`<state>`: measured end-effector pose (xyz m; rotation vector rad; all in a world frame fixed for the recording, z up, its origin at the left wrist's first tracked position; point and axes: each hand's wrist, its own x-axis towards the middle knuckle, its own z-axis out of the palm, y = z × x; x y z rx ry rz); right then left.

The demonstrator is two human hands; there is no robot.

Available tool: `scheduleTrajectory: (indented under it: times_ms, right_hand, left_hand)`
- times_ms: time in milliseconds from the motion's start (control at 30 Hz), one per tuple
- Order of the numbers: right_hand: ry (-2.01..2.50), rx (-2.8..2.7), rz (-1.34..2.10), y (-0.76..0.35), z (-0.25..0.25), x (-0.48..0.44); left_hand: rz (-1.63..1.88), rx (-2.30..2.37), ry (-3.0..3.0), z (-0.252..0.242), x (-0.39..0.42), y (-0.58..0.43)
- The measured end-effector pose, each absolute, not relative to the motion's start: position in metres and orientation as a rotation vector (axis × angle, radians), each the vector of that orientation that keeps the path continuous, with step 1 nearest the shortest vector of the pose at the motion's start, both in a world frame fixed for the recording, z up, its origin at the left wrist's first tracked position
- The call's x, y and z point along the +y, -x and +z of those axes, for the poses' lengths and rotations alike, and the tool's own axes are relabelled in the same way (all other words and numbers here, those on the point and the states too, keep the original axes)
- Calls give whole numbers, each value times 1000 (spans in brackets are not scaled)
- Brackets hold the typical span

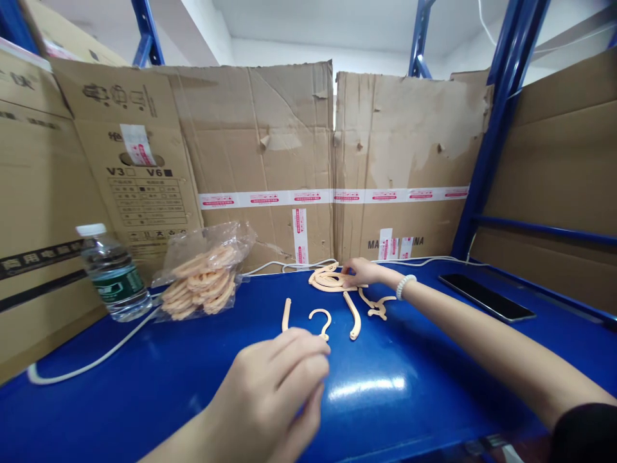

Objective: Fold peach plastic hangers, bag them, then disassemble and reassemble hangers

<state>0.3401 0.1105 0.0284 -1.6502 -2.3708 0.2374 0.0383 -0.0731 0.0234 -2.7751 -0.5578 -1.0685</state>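
Observation:
My right hand (360, 272) reaches to the back of the blue table, its fingers closed on the edge of a small pile of cream plastic hanger pieces (324, 279). In the foreground my left hand (274, 386) has its fingers curled together; what they hold, if anything, is hidden. Just past its fingertips is a cream hanger hook (328, 316), and I cannot tell whether they touch. A straight hanger arm (286, 314) is partly covered by that hand. Between the hands lies a curved hanger arm (353, 316). Another piece with small prongs (378, 307) is under my right wrist.
A clear plastic bag of hanger pieces (205, 276) lies at left, beside a water bottle (114, 273). A black phone (486, 297) rests at right. White cable (91, 372) runs along the table. Cardboard sheets (260, 161) and blue posts (499, 128) enclose the back and sides.

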Motion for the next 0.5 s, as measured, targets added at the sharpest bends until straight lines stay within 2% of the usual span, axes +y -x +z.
scheduleTrajectory:
  times_ms: [67, 200, 300, 500]
  right_hand:
    - [1641, -2298, 241, -340, 28, 111]
    - [1553, -2075, 245, -342, 30, 105]
    - [1449, -1909, 319, -342, 34, 93]
    - [1210, -1754, 604, -329, 45, 45]
  left_hand:
    - [-961, -513, 2848, 29, -57, -45]
    - [-1085, -492, 2904, 37, -46, -47]
    - [-1030, -525, 3025, 37, -45, -47]
    - [-1154, -1302, 3156, 12, -18, -50]
